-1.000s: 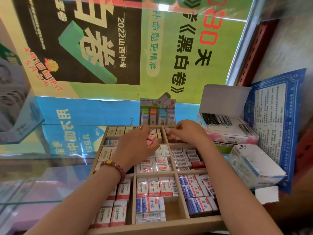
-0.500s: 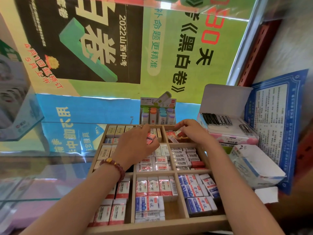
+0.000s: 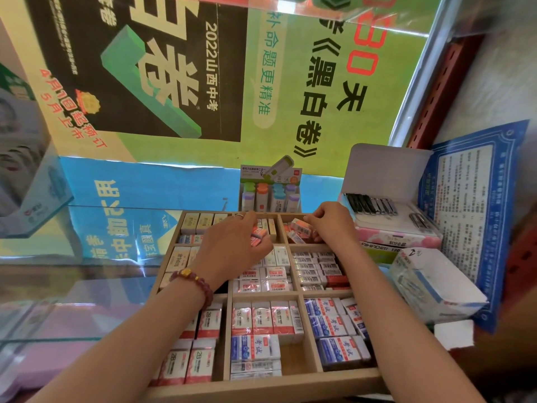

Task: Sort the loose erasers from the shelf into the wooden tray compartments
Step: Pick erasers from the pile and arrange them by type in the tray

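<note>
right hand [image 3: 331,228] pinches one pink-white eraser [image 3: 300,225] over the far-right compartment of the wooden tray [image 3: 261,386], left hand [image 3: 232,248] curls round spare erasers [image 3: 258,236] above the far-middle one; risk: loose clutch slips, pieces drop into the wrong slot or land crooked on the heap.

wrapped erasers [image 3: 254,317] (white, pink, blue) are packed in rows in a wooden tray [image 3: 261,388]; one pink eraser [image 3: 300,226] is held tilted over its far right compartment.
</note>
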The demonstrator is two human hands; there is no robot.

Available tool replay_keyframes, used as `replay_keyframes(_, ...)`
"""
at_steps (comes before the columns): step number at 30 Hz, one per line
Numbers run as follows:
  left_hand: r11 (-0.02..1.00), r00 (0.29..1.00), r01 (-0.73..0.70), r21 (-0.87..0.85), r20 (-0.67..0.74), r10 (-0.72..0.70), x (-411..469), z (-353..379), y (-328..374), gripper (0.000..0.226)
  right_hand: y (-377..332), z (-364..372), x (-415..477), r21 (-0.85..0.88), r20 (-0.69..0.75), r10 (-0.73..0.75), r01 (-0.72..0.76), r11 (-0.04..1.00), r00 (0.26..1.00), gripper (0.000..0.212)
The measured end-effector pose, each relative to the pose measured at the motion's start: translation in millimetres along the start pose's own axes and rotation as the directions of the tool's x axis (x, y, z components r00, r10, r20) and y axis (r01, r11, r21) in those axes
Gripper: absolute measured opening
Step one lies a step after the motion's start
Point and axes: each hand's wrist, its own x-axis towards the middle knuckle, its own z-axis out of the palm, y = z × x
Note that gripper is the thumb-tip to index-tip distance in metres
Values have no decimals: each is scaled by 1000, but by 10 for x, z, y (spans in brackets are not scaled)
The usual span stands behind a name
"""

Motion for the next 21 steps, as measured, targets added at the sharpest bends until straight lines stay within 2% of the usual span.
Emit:
replay_keyframes(4, 1000, 1000, -2, -1, 4, 2, -4, -3, 10, 29, -40, -177, 18, -138, -102, -84, 69, 988, 991, 20)
replay_keyframes(7, 1000, 1000, 0, -1, -2, 0, -4, -1, 6, 29, -101, -249, 36, -331, 79, 0, 26, 943, 997, 40)
replay_keyframes(9, 1000, 1000, 0, -3, 1, 0, 0, 0, 2, 29, -123, -185, 33, -416, 212, 82, 14, 909, 974, 48)
replay_keyframes(12, 1000, 1000, -1, -8, 1, 1, 3, 5, -2, 30, -138, -97, 20, -433, 292, 71, 66, 899, 954, 43)
replay_keyframes(16, 1000, 1000, 2, -16, 2, -2, -1, 10, -2, 29, -210, -85, -37, -470, 254, 52, 76, 879, 966, 36)
replay_keyframes(21, 1000, 1000, 0, -12, 0, 0, 2, 12, -6, 31, -193, -63, 19, -255, 231, 41, 20, 967, 972, 35)
